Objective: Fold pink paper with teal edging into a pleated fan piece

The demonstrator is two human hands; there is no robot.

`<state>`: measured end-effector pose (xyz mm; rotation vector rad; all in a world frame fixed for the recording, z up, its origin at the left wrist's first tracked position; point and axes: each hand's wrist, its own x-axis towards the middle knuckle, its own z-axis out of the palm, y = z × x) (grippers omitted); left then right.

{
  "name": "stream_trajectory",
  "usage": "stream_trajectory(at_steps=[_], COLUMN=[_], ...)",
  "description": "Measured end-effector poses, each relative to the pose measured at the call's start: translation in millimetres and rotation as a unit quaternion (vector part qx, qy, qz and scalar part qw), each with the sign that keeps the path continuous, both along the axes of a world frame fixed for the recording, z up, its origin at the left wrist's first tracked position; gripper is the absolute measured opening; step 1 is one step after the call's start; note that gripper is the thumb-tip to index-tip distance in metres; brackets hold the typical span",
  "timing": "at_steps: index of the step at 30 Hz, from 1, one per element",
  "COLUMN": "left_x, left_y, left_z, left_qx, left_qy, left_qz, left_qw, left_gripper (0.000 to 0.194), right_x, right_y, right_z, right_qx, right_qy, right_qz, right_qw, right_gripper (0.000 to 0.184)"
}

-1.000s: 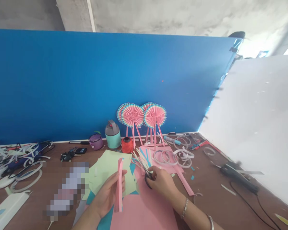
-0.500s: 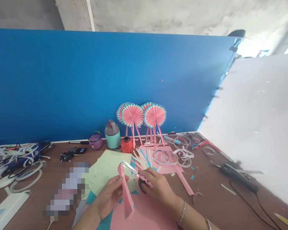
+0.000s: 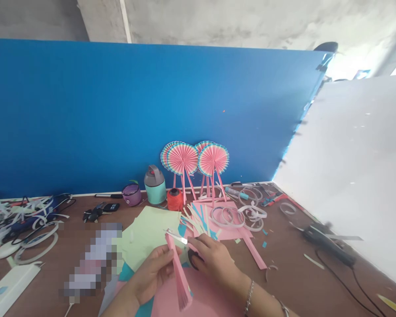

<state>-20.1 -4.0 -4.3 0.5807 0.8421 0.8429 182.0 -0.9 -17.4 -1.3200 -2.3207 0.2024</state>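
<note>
My left hand (image 3: 158, 268) pinches a narrow stack of pleated pink paper (image 3: 181, 281), tilted with its lower end fanned slightly and a bit of blue at its edge. In my right hand (image 3: 214, 259) is a pair of scissors (image 3: 178, 237) with dark handles. Its blades point left and lie across the top end of the pleated paper; whether they are cutting I cannot tell. Beneath both hands lies a pink sheet (image 3: 207, 290). Pale green sheets (image 3: 152, 224) lie just behind my left hand.
Round pink paper fans (image 3: 182, 159) lean against the blue partition (image 3: 119, 110). Nearby stand a teal flask (image 3: 155, 191), a purple cup (image 3: 131, 195) and a red string spool (image 3: 174, 200). Tape rings (image 3: 232, 216) and a glue gun (image 3: 328, 242) lie right; a power strip (image 3: 15, 288) lies left.
My right hand has turned the scissors leftward, bringing the blades to the top of the pleated paper. The paper has tilted, its lower end swinging right.
</note>
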Motion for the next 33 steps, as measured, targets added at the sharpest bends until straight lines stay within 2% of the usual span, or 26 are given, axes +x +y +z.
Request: stream_trajectory(at_steps=[9, 23, 33], left_x=[1.4, 0.5, 1.6], left_y=[0.6, 0.4, 0.2], left_z=[-4.0, -3.2, -1.2], left_qx=[0.024, 0.023, 0.015], left_qy=[0.009, 0.004, 0.028], left_qz=[-0.022, -0.019, -0.019], left_qw=[0.999, 1.0, 0.999], left_gripper=[0.035, 0.034, 0.043], right_x=[-1.9, -0.5, 0.4], right_y=[-2.7, -1.0, -0.1], right_z=[1.0, -0.8, -5.6], right_qx=[-0.024, -0.032, -0.027], right_qy=[0.006, -0.001, 0.011], right_qz=[0.011, 0.018, 0.012], right_qw=[1.0, 0.999, 0.999], right_gripper=[0.044, 0.043, 0.043])
